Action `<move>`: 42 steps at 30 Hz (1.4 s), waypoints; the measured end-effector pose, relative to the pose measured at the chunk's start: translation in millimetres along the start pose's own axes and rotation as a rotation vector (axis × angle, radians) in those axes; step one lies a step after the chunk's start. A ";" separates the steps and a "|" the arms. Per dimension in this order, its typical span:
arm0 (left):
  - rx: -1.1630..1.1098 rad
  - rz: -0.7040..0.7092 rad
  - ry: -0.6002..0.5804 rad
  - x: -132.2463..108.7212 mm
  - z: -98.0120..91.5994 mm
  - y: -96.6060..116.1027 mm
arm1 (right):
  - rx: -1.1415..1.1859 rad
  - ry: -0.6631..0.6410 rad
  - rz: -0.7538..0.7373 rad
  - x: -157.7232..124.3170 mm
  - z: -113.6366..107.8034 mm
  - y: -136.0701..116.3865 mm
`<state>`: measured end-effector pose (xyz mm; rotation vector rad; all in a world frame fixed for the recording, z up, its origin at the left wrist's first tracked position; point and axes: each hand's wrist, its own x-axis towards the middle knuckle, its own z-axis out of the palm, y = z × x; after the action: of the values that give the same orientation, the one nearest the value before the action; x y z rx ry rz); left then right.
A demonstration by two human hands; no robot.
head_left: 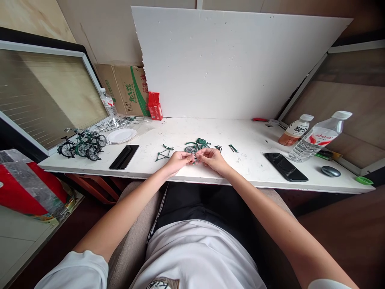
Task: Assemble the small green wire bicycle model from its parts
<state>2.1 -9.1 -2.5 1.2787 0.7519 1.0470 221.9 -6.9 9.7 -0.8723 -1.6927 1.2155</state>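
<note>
Both my hands meet at the front middle of the white table [210,132]. My left hand [178,160] and my right hand [212,157] are closed in pinches on a small model bicycle wheel [191,150] held between them. Just behind it lie green model bicycle parts [201,142]. A loose green bicycle frame [164,153] lies to the left of my left hand. Small dark parts [232,148] lie to the right of my right hand.
Finished green model bicycles [82,144] stand at the table's left end, by a white plate [121,135] and a black flat case [124,156]. A black phone [285,166], two bottles [319,136], a mouse [330,171] lie right. A white foam board [234,60] leans behind.
</note>
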 end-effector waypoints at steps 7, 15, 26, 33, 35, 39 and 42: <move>-0.142 -0.019 0.009 2.9 -2.7 -2.4 | -0.436 0.147 -0.080 1.3 -56.8 -21.6; -0.140 -0.041 0.020 0.2 -1.6 2.6 | -0.901 -0.072 -0.150 -1.3 -90.7 -7.6; -0.154 -0.033 0.025 2.4 -1.2 -0.2 | -0.829 0.203 -0.342 1.6 -66.4 2.6; -0.130 -0.030 0.029 2.6 -1.4 -1.5 | -0.637 0.413 -0.520 1.9 -32.6 -1.5; -0.118 -0.028 0.030 2.1 -0.7 -1.0 | -0.636 0.393 -0.541 0.1 -25.6 -2.2; -0.096 -0.019 0.025 0.8 0.6 -0.6 | -0.737 0.339 -0.638 -2.8 -20.2 -1.3; -0.086 -0.026 0.027 0.5 1.4 -0.7 | -0.798 0.338 -0.664 -3.6 -19.6 1.4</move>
<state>3.7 -9.2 -2.9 1.1805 0.7342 1.0663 241.4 -2.7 10.6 -0.7867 -1.9519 -0.0780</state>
